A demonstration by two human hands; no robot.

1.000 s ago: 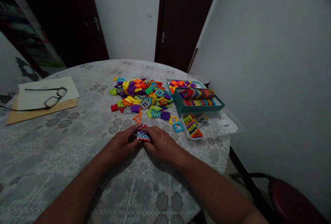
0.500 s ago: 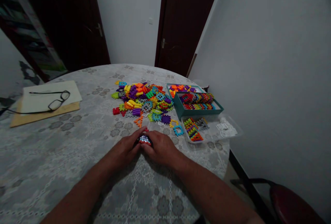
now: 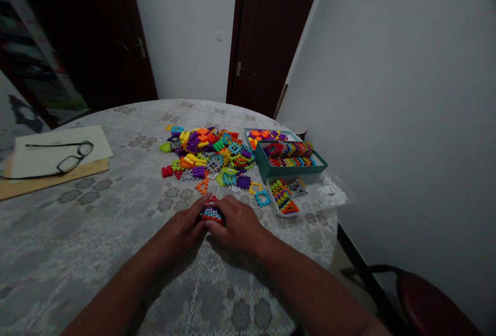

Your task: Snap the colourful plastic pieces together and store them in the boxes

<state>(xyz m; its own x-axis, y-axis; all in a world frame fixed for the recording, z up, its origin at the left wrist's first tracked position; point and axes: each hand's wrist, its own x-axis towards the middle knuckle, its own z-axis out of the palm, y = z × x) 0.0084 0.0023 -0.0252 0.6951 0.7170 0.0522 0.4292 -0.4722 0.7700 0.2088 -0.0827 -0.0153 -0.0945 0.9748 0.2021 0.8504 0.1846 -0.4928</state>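
Between my two hands is a small stack of interlocking plastic building pieces [image 3: 212,214], with grey-blue, red and orange edges showing. My left hand [image 3: 185,227] closes on its left side, thumb near the front and fingers behind. From the right, my right hand [image 3: 236,222] grips the same stack with thumb and fingers. Much of the stack is hidden by the hands. Just beyond them lie a flat orange triangle piece [image 3: 202,186] and a blue square frame piece [image 3: 262,198]. A colourful heap of similar pieces [image 3: 213,155] spreads farther back.
Right of the heap, a teal box [image 3: 294,171] holds rows of stacked pieces; its lid [image 3: 248,132] lies behind. A clear plastic tray [image 3: 284,216] holds more pieces. Eyeglasses [image 3: 70,163] rest on papers [image 3: 34,142] at left. A dark red chair [image 3: 430,300] stands at lower right.
The camera view has shifted slightly, so most things appear a little farther left. Both hands stay on the stack, and more of its upper red part shows between them.
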